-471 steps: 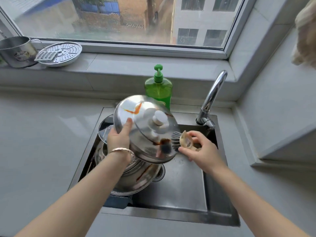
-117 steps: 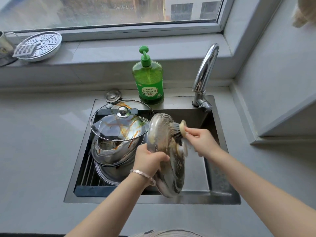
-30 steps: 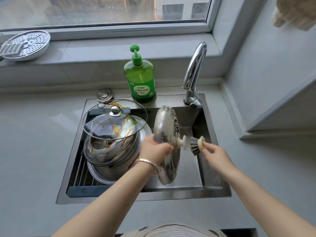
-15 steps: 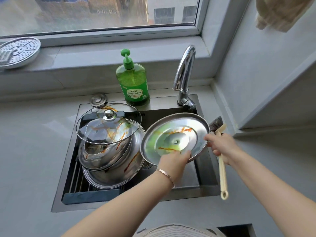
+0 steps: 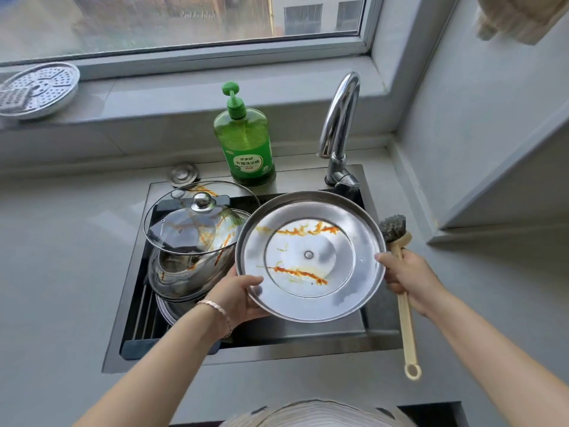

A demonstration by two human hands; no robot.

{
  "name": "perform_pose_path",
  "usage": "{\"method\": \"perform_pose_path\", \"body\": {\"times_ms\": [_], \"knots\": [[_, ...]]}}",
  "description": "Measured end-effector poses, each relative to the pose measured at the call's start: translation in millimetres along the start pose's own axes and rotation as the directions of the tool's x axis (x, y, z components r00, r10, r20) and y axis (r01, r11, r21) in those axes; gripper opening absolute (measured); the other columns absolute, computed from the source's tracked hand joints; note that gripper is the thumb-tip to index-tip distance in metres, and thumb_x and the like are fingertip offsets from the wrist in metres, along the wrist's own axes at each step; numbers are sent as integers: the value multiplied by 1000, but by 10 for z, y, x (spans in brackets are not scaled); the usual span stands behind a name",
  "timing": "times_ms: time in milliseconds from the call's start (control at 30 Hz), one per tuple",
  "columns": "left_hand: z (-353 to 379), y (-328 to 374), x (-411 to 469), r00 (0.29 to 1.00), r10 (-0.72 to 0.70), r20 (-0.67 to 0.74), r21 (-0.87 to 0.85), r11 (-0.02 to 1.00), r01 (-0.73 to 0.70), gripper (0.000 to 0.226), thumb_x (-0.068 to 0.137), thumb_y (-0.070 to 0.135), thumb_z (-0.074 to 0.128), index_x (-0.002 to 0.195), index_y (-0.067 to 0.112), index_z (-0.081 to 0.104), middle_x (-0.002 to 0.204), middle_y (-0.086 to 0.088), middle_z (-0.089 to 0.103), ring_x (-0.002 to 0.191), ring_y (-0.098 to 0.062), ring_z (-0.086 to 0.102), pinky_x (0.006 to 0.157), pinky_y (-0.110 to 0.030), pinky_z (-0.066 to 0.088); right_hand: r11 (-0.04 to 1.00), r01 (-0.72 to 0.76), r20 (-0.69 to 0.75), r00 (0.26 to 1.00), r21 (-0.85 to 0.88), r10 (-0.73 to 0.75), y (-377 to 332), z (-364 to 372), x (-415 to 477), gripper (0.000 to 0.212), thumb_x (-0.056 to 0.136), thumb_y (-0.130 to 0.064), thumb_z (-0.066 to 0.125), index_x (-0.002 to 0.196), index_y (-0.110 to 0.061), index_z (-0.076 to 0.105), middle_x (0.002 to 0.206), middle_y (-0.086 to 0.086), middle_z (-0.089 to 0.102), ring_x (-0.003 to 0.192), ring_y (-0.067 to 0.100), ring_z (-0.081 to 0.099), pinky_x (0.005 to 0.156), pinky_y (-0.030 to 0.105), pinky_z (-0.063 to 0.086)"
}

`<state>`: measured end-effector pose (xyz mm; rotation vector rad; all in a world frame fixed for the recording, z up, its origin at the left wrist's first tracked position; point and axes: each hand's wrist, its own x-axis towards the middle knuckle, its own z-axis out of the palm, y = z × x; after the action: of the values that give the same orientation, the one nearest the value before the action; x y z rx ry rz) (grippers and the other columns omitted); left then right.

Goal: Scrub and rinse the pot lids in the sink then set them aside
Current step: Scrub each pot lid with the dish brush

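A round steel pot lid (image 5: pixel 311 257) is held over the sink (image 5: pixel 308 343) with its underside facing me, streaked with orange sauce. My left hand (image 5: pixel 237 295) grips its lower left rim. My right hand (image 5: pixel 409 278) touches the right rim with a fingertip and grips a long beige dish brush (image 5: pixel 400 272), bristles up, handle hanging down. A glass lid (image 5: pixel 197 220) with orange smears rests on a stack of steel lids (image 5: pixel 181 278) in the sink's left half.
A green dish soap bottle (image 5: pixel 244 140) stands behind the sink, next to the chrome faucet (image 5: pixel 338 131). A small drain stopper (image 5: pixel 184 174) lies on the counter. A perforated steamer plate (image 5: pixel 37 89) sits on the window ledge. A cloth (image 5: pixel 520 16) hangs at top right.
The lid was on edge a second ago while the brush scrubbed its knob side. It has been turned underside up and drawn closer to me; the brush has moved off to the right.
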<state>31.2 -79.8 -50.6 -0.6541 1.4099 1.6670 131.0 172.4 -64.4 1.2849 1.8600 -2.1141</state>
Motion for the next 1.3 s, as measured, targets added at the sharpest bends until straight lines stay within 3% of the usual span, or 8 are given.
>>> {"method": "perform_pose_path", "body": {"times_ms": [100,233,600,700,867,967,1133,1300], "knots": [[-7,-70,-47,998,-37,47,-15,999,38,56,83,-18,29,125,15,45,100,-16,61,79,-34,60,51,-50,56,971,106,-46,992,-213,-118,-64,7,-22,10,91,-18,59,90,-16,49,66,-1,43,54,13,40,48,23,35],[16,-122,-49,998,60,22,53,997,-61,66,80,-19,28,126,27,41,110,-15,56,85,-42,60,62,-63,51,595,295,12,902,-748,-433,-95,28,-27,39,98,-20,40,137,-20,40,94,8,54,90,32,54,73,34,39],[159,-163,-247,961,247,127,150,953,-265,66,84,-20,32,102,42,43,108,-10,58,70,-36,67,41,-47,53,241,600,528,793,-762,-305,126,710,-317,43,99,-31,38,140,-45,32,97,7,56,90,26,56,76,33,43],[176,-137,-306,957,243,160,156,951,-267,68,81,-21,30,108,41,41,108,-10,56,75,-39,65,43,-48,54,268,436,331,873,-859,-359,-3,570,-128,45,100,-28,32,142,-43,30,92,4,49,86,25,55,73,33,43],[221,-98,-316,948,253,194,118,953,-278,70,79,-24,27,104,39,45,97,-8,62,59,-32,68,40,-52,52,352,733,622,680,-582,-388,25,772,-407,51,86,-27,35,136,-33,44,95,14,63,88,31,58,80,38,45],[231,-117,-330,951,227,212,139,956,-259,74,79,-23,28,116,39,41,105,-9,60,68,-39,66,42,-51,53,523,531,339,841,-667,-421,-182,587,-31,41,93,-18,48,130,-37,51,107,13,69,86,26,64,80,37,50],[222,-146,-349,953,201,226,150,960,-238,73,80,-23,29,106,42,46,100,-11,63,64,-35,66,44,-56,52,470,656,574,751,-591,-326,33,689,-386,43,92,-22,52,125,-50,50,107,4,71,83,16,66,81,33,53],[206,-130,-350,950,192,248,224,942,-249,79,80,-23,32,128,40,33,106,-8,61,78,-44,65,47,-57,52,478,503,361,860,-720,-362,-115,486,-100,43,95,-22,48,130,-46,47,105,11,70,78,26,63,74,36,51]]}}
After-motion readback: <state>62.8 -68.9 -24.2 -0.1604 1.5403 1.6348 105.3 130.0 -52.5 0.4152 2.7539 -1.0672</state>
